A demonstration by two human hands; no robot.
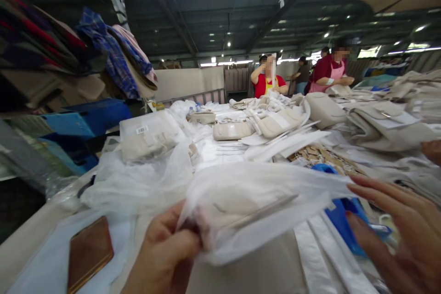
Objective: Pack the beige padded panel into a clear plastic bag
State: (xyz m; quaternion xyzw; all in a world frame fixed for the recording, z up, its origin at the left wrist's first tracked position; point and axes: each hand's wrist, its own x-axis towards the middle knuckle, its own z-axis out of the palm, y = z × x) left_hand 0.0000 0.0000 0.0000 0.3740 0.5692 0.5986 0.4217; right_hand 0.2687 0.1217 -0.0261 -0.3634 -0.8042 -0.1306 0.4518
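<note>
A translucent white plastic bag point(255, 202) with a beige item inside is stretched across the lower middle of the view. My left hand point(172, 243) grips the bag's left end between thumb and fingers. At the bag's right tip is my right hand point(399, 225), its fingers stretched out and apart, with the fingertips close to the plastic; whether they touch it I cannot tell. Below the bag lies a beige surface, with white strips point(327, 257) to its right. A blue container point(347, 225) stands behind the bag's right end, partly hidden.
At the lower left lies a phone point(90, 252). Beige bags point(282, 121) and a wrapped package with a barcode point(148, 133) cover the table, beside brown tags point(320, 158). Across it are people in red point(270, 83) and pink point(332, 73). Another hand point(431, 151) shows at the right edge.
</note>
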